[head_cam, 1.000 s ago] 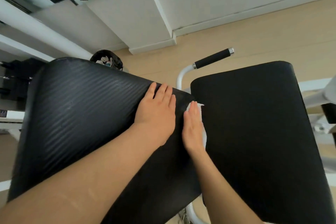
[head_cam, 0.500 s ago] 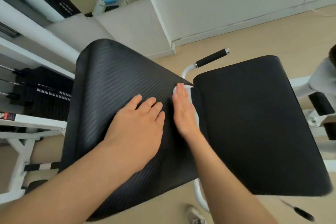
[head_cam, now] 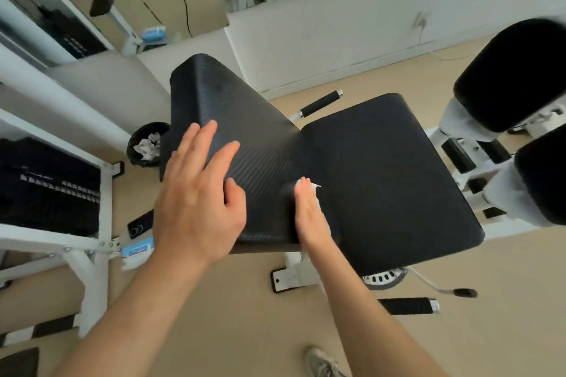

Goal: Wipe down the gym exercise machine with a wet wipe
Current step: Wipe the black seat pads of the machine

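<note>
Left hand [head_cam: 196, 202] now off the back pad [head_cam: 232, 119], wipe [head_cam: 315, 187] lower.

Right of the right hand [head_cam: 309, 217] the seat pad [head_cam: 392, 180] lies bare and open, up to two black roller pads [head_cam: 514, 76] at its far side. Beyond the left hand [head_cam: 199, 193] the back pad [head_cam: 239, 119] is bare; a white frame [head_cam: 92, 242] and bin [head_cam: 147, 144] stand left of it.
</note>
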Demonstrator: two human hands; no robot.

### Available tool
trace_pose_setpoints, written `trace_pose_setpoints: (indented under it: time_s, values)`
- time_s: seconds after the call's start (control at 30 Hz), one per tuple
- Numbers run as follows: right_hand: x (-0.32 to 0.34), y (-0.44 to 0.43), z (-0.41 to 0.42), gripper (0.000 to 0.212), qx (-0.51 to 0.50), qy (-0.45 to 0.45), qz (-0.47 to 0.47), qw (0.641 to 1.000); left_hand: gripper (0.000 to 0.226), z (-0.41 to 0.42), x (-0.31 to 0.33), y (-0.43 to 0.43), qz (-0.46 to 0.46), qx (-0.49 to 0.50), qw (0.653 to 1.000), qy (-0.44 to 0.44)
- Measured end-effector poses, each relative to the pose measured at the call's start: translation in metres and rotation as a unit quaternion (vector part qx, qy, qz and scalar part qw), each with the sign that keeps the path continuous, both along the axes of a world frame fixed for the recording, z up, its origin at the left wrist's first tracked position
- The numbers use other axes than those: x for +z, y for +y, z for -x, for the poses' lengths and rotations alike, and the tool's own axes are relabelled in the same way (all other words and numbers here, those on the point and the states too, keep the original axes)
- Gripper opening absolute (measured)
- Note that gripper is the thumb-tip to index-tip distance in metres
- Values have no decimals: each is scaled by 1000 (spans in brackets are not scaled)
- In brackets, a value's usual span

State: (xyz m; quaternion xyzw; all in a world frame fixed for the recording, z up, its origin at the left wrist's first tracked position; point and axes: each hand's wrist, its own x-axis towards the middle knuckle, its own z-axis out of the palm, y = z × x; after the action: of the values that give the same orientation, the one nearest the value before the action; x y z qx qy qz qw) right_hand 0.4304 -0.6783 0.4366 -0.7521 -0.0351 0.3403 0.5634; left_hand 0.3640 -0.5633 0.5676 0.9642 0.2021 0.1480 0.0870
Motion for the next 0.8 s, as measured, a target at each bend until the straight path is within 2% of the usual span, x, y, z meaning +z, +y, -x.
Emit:
trace_pose_setpoints:
  time_s: [0.1, 0.2, 0.27, 0.33, 0.4, 0.47, 0.5, 0.57, 0.6, 0.63, 0.67, 0.73, 0.8]
  values:
    - [57, 3, 60, 66, 66, -150, -85, 983, 50, 1, -3, 3, 31, -8, 998, -50]
    - [94, 5, 90, 50, 90, -202, -151, 964, 46, 3, -2, 6, 153, 7, 981, -122]
    - [85, 13, 69, 51, 86, -239, -126, 959, 45, 7, -1, 8, 207, 16, 966, -152]
    - [79, 23, 34, 56, 83, -216, -87, 969, 43, 9, 4, 11, 272, 32, 946, -174]
    - [81, 30, 25, 56, 107, -213, -77, 968, 40, 13, 13, 13, 388, 59, 898, -200]
    - [95, 31, 44, 55, 175, -312, -67, 931, 43, 25, 23, 15, 463, 91, 849, -237]
    - [101, 27, 57, 55, 218, -380, -43, 898, 44, 35, 26, 15, 467, 105, 842, -250]
    - [104, 18, 76, 53, 291, -520, 26, 803, 44, 59, 23, 11, 451, 129, 843, -262]
    - [105, 15, 78, 52, 315, -559, 44, 766, 45, 70, 21, 8, 439, 136, 847, -266]
    - [108, 14, 73, 50, 338, -559, 39, 756, 44, 79, 19, 4, 428, 141, 850, -274]
    - [115, 15, 65, 47, 358, -529, 11, 769, 43, 85, 17, 0, 417, 145, 850, -287]
    - [137, 22, 50, 41, 369, -371, -87, 848, 34, 86, 13, -8, 379, 140, 860, -311]
    - [155, 32, 35, 33, 296, -195, -177, 918, 25, 79, 13, -15, 347, 118, 874, -318]
